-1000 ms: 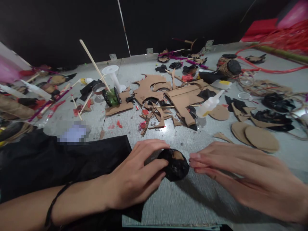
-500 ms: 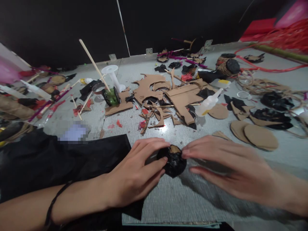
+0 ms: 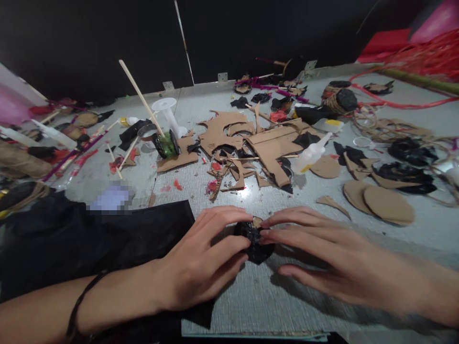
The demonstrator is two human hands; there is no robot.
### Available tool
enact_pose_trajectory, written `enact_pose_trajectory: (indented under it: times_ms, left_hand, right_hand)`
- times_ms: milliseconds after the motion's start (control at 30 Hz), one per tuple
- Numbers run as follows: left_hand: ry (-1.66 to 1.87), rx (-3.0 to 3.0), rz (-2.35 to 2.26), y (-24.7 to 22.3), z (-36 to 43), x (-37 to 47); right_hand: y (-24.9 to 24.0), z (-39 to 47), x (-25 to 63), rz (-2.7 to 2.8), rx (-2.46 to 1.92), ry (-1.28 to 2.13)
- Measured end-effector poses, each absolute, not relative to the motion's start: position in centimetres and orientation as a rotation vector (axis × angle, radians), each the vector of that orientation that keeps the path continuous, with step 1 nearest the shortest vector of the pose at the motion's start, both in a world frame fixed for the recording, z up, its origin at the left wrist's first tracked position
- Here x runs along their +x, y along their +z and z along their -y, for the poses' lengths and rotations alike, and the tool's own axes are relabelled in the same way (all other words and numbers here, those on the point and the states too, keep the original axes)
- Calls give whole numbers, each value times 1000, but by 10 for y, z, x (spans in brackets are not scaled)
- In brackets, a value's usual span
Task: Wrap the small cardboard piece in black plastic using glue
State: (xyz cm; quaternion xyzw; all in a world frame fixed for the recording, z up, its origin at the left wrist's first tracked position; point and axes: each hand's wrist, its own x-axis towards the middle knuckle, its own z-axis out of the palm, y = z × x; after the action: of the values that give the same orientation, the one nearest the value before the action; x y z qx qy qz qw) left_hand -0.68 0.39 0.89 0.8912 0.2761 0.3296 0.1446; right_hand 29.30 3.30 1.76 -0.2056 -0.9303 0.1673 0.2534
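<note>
A small cardboard disc (image 3: 257, 248) covered in black plastic lies on the table at front centre, some bare brown cardboard showing at its top. My left hand (image 3: 206, 260) grips its left side, fingers bent over the edge. From the right, my right hand (image 3: 330, 255) rests its stretched fingertips on the black wrap, with the thumb apart below. A black sheet (image 3: 132, 239) spreads under my left forearm. Two overlapping round cardboard pieces (image 3: 389, 204) lie beyond my right hand, beside a thin curved cardboard strip (image 3: 333, 205).
Torn cardboard scraps (image 3: 265, 143) cover the middle. Near them stand a white spool (image 3: 168, 114) and a green wheel-like piece (image 3: 165, 145) with a stick in it. A glue bottle (image 3: 310, 156) leans right of centre. Red strands (image 3: 426, 57) are piled far right; a black wall (image 3: 222, 38) stands behind.
My right hand has moved left and over the disc, its fingers spreading, the fingertips now on the black wrap. My left hand stays nearly in place.
</note>
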Motion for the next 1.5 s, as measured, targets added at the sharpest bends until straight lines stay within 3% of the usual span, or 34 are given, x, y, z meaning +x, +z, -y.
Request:
enact_pose_trajectory:
  times_ms: [333, 567, 700, 1133, 1267, 1500]
  left_hand:
    - [1246, 2049, -696, 11, 0, 0]
    - [855, 1237, -576, 12, -4, 1]
    - [759, 1109, -462, 12, -7, -1]
    - [675, 928, -636, 17, -8, 1]
    - [659, 936, -643, 18, -7, 1]
    - [640, 858, -650, 17, -9, 2]
  right_hand:
    - [27, -34, 293, 2391, -511, 462]
    - [31, -32, 297, 2347, -490, 358]
    - [28, -33, 298, 2377, -524, 294]
    - [28, -31, 289, 2278, -535, 583]
    - [32, -34, 289, 2202, -638, 878]
    - [41, -32, 288, 1624, -744, 2042]
